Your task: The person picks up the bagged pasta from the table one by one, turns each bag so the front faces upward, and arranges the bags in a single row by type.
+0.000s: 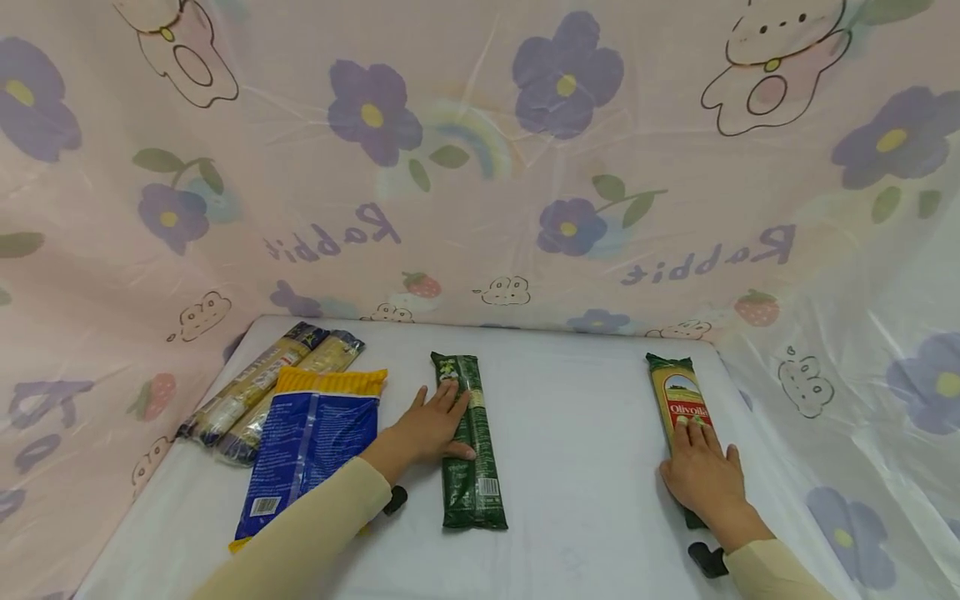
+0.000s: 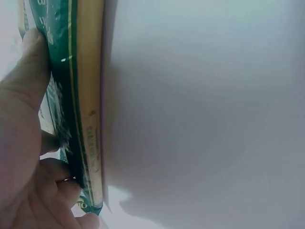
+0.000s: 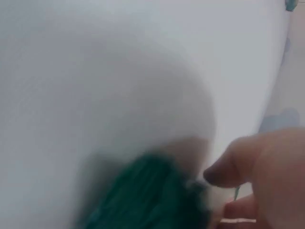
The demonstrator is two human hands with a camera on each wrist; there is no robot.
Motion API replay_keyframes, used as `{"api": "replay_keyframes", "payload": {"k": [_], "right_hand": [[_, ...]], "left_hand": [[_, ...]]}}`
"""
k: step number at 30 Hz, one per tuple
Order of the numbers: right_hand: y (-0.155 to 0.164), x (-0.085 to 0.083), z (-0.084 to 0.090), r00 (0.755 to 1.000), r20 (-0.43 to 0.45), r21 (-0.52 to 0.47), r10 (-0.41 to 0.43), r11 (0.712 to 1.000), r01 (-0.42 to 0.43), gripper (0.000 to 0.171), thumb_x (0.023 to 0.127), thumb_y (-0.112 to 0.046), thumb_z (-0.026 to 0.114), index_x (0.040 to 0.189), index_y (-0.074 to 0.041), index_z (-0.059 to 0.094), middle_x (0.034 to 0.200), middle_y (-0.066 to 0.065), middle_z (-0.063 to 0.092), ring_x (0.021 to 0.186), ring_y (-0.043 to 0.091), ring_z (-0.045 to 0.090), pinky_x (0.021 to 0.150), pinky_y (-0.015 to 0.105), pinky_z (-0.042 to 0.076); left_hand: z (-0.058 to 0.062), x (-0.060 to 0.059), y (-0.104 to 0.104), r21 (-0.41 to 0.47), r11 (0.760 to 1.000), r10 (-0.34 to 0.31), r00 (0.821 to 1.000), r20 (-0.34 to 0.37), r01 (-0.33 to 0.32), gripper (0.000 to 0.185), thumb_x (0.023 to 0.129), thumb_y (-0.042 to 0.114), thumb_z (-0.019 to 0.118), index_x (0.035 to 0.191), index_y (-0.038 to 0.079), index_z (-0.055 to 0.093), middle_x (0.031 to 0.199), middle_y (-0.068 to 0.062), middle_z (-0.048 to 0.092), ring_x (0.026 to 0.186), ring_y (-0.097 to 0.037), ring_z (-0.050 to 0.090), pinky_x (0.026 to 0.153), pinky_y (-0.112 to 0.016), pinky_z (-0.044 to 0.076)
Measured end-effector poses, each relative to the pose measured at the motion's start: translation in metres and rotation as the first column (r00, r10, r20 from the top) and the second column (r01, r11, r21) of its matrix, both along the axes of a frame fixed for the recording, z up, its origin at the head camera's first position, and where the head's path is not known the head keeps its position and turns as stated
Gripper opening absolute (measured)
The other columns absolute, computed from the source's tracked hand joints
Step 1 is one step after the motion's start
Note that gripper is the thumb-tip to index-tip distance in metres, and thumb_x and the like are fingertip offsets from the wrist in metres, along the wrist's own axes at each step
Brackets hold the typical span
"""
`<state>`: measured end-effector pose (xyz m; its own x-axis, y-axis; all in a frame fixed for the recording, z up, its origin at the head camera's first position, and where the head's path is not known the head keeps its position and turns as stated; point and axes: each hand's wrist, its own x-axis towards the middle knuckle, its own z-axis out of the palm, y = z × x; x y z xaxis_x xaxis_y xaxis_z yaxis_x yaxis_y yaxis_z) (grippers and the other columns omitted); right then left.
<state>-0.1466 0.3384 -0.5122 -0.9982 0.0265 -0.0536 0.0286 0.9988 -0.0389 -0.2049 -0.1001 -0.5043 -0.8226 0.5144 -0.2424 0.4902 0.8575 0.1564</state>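
My left hand [image 1: 431, 429] lies on a dark green spaghetti packet [image 1: 471, 454] at the middle of the white table [image 1: 577, 467]. In the left wrist view its thumb [image 2: 31, 62] crosses the packet [image 2: 83, 109] and its fingers [image 2: 62, 188] curl at the packet's edge. My right hand [image 1: 701, 475] rests with straight fingers on the near half of a yellow and green Olivolia packet [image 1: 678, 396] at the right. The right wrist view is blurred and shows the thumb [image 3: 233, 167] beside the packet's green end [image 3: 143, 195].
A blue and yellow bag [image 1: 311, 442] lies at the left, partly over two clear spaghetti packets [image 1: 255, 387]. A pink flowered plastic sheet [image 1: 480, 167] walls the table at the back and both sides. Bare white tabletop [image 1: 585, 417] separates the two packets under my hands.
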Motion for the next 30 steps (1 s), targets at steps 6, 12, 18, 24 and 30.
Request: {"api": "replay_keyframes", "payload": {"k": [6, 12, 18, 24, 30], "right_hand": [[-0.027, 0.003, 0.007, 0.996, -0.081, -0.035, -0.027, 0.999, 0.024, 0.056, 0.093, -0.019, 0.067, 0.132, 0.019, 0.056, 0.137, 0.042, 0.053, 0.132, 0.062, 0.044, 0.105, 0.083, 0.03], [-0.087, 0.012, -0.001, 0.948, -0.306, -0.004, 0.089, 0.995, -0.095, 0.045, 0.09, -0.02, 0.075, 0.122, 0.012, 0.067, 0.129, 0.033, 0.066, 0.119, 0.052, 0.062, 0.102, 0.071, 0.046], [-0.147, 0.032, -0.008, 0.853, -0.472, 0.01, 0.221, 0.969, -0.245, 0.037, 0.086, -0.023, 0.083, 0.109, 0.004, 0.072, 0.108, 0.019, 0.072, 0.102, 0.039, 0.068, 0.092, 0.058, 0.053], [-0.188, 0.057, -0.01, 0.808, -0.492, 0.005, 0.325, 0.929, -0.371, 0.023, 0.086, -0.028, 0.085, 0.092, -0.009, 0.072, 0.087, 0.004, 0.066, 0.084, 0.023, 0.062, 0.079, 0.045, 0.052], [-0.209, 0.075, -0.014, 0.804, -0.439, 0.039, 0.401, 0.902, -0.429, 0.024, 0.089, -0.035, 0.081, 0.083, -0.016, 0.068, 0.077, -0.003, 0.056, 0.075, 0.016, 0.053, 0.072, 0.038, 0.045]], "left_hand": [[-0.007, 0.015, 0.015, 0.07, 0.996, -0.061, 0.998, -0.014, 0.061, 0.102, 0.095, 0.073, 0.058, 0.169, 0.013, 0.022, 0.176, -0.019, 0.014, 0.164, -0.034, 0.013, 0.128, -0.063, 0.019], [-0.011, 0.016, 0.003, 0.11, 0.992, -0.058, 0.998, -0.028, 0.061, 0.099, 0.094, 0.069, 0.063, 0.168, 0.014, 0.027, 0.176, -0.016, 0.015, 0.164, -0.031, 0.016, 0.126, -0.064, 0.023], [-0.005, 0.01, 0.001, 0.076, 0.994, -0.071, 0.995, -0.076, 0.077, 0.088, 0.097, 0.07, 0.058, 0.164, 0.018, 0.039, 0.173, -0.012, 0.03, 0.159, -0.03, 0.031, 0.122, -0.066, 0.03], [0.004, -0.015, 0.017, 0.062, 0.998, -0.01, 0.956, -0.292, 0.029, 0.045, 0.105, 0.05, 0.062, 0.139, 0.021, 0.07, 0.14, -0.004, 0.069, 0.132, -0.03, 0.062, 0.109, -0.055, 0.049], [0.003, -0.049, 0.034, 0.087, 0.996, 0.041, 0.908, -0.417, -0.005, 0.026, 0.105, 0.035, 0.067, 0.124, 0.019, 0.076, 0.121, -0.002, 0.076, 0.112, -0.026, 0.067, 0.097, -0.05, 0.054]]}}
